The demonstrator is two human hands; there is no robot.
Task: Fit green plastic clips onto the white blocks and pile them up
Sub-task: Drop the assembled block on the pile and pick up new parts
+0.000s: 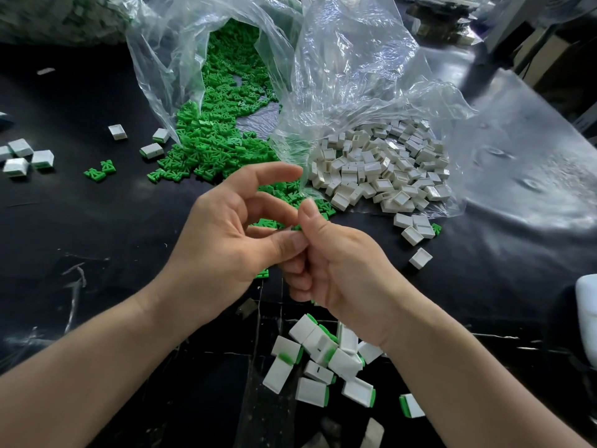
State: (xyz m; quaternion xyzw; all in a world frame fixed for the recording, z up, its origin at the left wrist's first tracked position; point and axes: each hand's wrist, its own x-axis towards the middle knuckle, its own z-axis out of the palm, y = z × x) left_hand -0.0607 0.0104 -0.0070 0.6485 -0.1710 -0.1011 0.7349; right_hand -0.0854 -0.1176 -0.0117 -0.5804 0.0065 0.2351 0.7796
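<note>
Clips spill green from a clear bag onto the black worktop, with bare white blocks heaped just right of them. Clipped blocks lie piled nearest the person. Left hand and right hand meet above the worktop. The left thumb and middle finger are pinched together and the right fingers are curled tight; I cannot tell what either holds.

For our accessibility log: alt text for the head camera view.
Left hand and right hand meet at the fingertips over a black table, their hold hidden. Beyond lie bagged green clips and white blocks; clipped blocks pile near the right wrist.
</note>
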